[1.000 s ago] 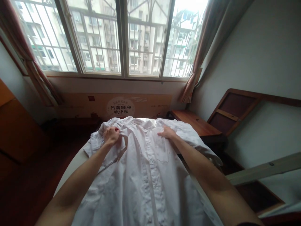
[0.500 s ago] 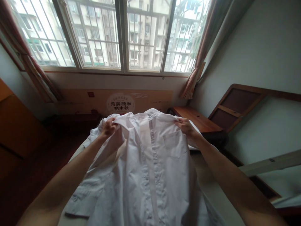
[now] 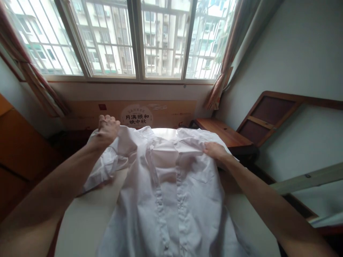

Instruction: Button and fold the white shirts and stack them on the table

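Toward the far left edge of the tabletop, the left hand clenches one shoulder side of the white shirt; toward the far right edge, the right hand grasps the other, apparently to spread the cloth draped across the middle.

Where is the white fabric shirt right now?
In the head view, the white fabric shirt is lower centre, over the pale, curve-edged table, held between the left hand and right hand.
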The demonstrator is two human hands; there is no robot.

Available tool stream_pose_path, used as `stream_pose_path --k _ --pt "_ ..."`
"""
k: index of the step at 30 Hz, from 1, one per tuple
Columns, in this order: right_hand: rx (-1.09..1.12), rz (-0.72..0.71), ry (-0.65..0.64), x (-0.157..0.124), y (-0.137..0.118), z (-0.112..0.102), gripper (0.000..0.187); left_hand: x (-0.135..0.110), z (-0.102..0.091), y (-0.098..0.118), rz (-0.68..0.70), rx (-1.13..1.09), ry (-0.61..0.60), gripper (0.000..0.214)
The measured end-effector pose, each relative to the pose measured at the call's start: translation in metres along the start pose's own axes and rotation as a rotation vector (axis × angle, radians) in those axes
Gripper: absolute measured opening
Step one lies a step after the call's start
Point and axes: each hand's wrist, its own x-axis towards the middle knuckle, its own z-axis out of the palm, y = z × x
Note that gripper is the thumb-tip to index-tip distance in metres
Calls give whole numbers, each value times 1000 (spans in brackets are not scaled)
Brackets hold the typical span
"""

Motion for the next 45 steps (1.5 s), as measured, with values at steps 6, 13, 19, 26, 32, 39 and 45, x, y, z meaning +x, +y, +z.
stream_pose_path --k 6,13,19,26,32,39,45 --pt "-100 -85 422 2 -79 -15 33 -36 62 76 226 27 -276 29" --pt "-22 -106 25 23 -152 37 39 -55 120 106 -80 -39 -335 66" --pt "-4 -97 14 30 -154 61 35 -38 137 91 -167 -345 -454 31" --pt "152 31 73 51 -154 25 31 -16 112 124 50 -461 -331 26" --pt "472 202 355 49 -149 15 46 -59 114 159 -12 -452 11 30" --pt "447 138 111 31 -139 64 20 -94 144 153 140 -413 -320 23" --pt "613 116 134 33 -141 82 16 -65 142 148 642 -198 -139 36"
